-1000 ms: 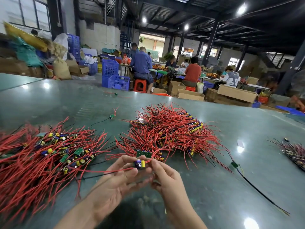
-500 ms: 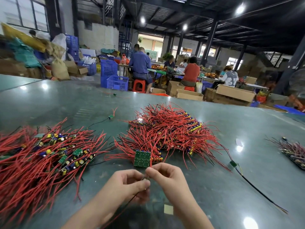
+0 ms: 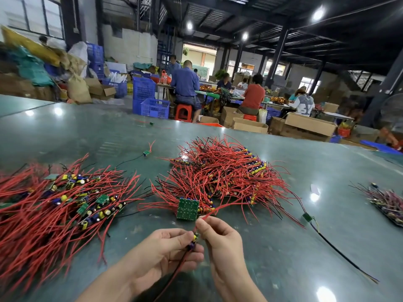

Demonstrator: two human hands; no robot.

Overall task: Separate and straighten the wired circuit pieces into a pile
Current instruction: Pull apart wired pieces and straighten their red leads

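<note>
On the green bench [image 3: 283, 247], your left hand [image 3: 165, 251] grips the circuit piece [image 3: 193, 243] near the tangle [image 3: 220, 177]: keep it firm while your right hand [image 3: 220, 236], pinching the red wire [image 3: 209, 213], draws it straight

Both hands at near edge of bench [image 3: 327, 247], centre: left hand [image 3: 162, 249] w/ a small circuit piece [image 3: 193, 243] at its fingers [image 3: 185, 236], right hand [image 3: 220, 238] just beside it, touching a wire that runs up to the centre pile [image 3: 222, 173]. Centre pile sits just behind the hands; one board [image 3: 187, 209] stands at its near edge. Big spread pile [image 3: 56, 205] lies left of the hands, reaching the left frame edge. Btwn the two piles, further back, one stray piece [image 3: 146, 152]. Right of centre pile, a loose piece w/ long lead [image 3: 307, 217]. Far right edge: smaller heap [image 3: 386, 200], poss. on a tray. Behind the bench: crates [image 3: 152, 105], boxes [image 3: 309, 124], seated people [image 3: 186, 88] at other tables.
</note>
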